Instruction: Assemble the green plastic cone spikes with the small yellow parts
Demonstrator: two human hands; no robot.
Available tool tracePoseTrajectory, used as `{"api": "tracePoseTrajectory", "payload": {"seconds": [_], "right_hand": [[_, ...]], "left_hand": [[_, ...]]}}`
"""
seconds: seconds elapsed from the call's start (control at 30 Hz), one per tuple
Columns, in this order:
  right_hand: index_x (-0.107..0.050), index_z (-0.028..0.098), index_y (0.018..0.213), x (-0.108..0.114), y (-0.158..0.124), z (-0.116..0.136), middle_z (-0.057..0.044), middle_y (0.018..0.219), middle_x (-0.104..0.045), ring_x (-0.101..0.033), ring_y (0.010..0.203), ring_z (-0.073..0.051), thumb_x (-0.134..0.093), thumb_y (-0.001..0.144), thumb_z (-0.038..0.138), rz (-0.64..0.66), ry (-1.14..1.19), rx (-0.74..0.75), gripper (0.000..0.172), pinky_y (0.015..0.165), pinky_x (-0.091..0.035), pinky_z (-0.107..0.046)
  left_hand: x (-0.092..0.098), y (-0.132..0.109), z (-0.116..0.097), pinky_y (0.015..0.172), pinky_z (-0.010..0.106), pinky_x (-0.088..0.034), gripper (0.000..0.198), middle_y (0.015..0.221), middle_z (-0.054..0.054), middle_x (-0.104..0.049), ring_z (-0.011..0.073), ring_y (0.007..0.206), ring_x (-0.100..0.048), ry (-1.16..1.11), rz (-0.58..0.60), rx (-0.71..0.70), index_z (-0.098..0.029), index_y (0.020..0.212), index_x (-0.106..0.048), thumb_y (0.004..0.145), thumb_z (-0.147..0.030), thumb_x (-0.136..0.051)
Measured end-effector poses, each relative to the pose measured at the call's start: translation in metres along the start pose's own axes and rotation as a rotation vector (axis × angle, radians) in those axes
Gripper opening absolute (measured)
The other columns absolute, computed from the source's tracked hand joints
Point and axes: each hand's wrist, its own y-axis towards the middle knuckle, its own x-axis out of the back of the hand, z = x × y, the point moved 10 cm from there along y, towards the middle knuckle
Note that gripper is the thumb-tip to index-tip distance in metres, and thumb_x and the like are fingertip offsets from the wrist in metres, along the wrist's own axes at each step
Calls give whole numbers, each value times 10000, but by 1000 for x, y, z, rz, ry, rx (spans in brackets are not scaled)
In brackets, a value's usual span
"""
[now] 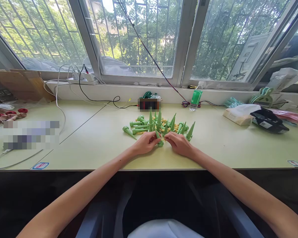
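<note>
My left hand (146,142) is closed around a green plastic watering spike (160,143), its point tilted up and its wide collar low near the table. Close on its right, my right hand (178,142) pinches a small yellowish piece (164,139) beside the spike; the fingers partly hide it. Just beyond both hands is a pile of similar green spikes (159,121), several standing point up and others lying on their sides. Small yellow pieces (165,121) are mixed among them. One loose spike (129,132) lies left of the pile.
Behind the pile stand a dark blurred box (149,104) and a green-labelled bottle (196,96). A tissue box (239,115) and a black package (269,120) lie to the right. Cables (62,112) and a pixelated object (31,135) are on the left. The table's front edge (164,170) is near me.
</note>
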Motion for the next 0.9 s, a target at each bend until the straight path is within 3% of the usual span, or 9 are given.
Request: {"api": "tracePoseTrajectory", "payload": {"seconds": [0.47, 0.9], "right_hand": [[-570, 193, 993, 4, 2, -1, -58, 900, -685, -611, 690, -150, -473, 1037, 337, -7, -42, -63, 179, 604, -415, -264], [-571, 189, 884, -9, 2, -4, -43, 783, -641, -580, 659, -150, -375, 1069, 315, 93, -118, -47, 298, 605, -400, -259]], "left_hand": [[2, 1, 6, 564, 236, -410, 253, 707, 17, -633, 122, 592, -539, 10, -41, 17, -145, 940, -647, 964, -364, -524], [-1, 0, -7, 547, 254, -327, 229, 620, -25, -498, 114, 546, -407, 102, 12, -31, -156, 863, -618, 955, -342, -523]]}}
